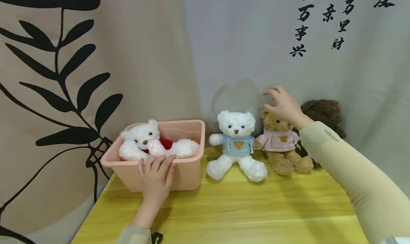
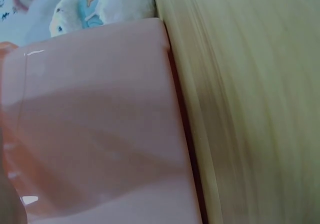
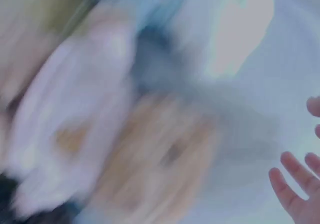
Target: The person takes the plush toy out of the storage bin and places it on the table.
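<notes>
My left hand (image 1: 156,172) rests with straight fingers on the front rim of a pink plastic bin (image 1: 189,172). A white teddy bear with a red patch (image 1: 150,144) lies inside the bin. My right hand (image 1: 282,103) hovers with spread fingers over the head of a tan teddy bear in a pink shirt (image 1: 282,146). A white teddy bear in a blue hoodie (image 1: 237,144) sits between the bin and the tan bear. The left wrist view shows the pink bin wall (image 2: 95,134) up close. The right wrist view is blurred; the fingertips (image 3: 292,186) show spread at the right edge.
A dark brown plush bear (image 1: 323,114) sits behind my right forearm against the grey curtain. The toys stand on a yellow wooden table (image 1: 240,208). A beige curtain with black leaf print hangs at the left.
</notes>
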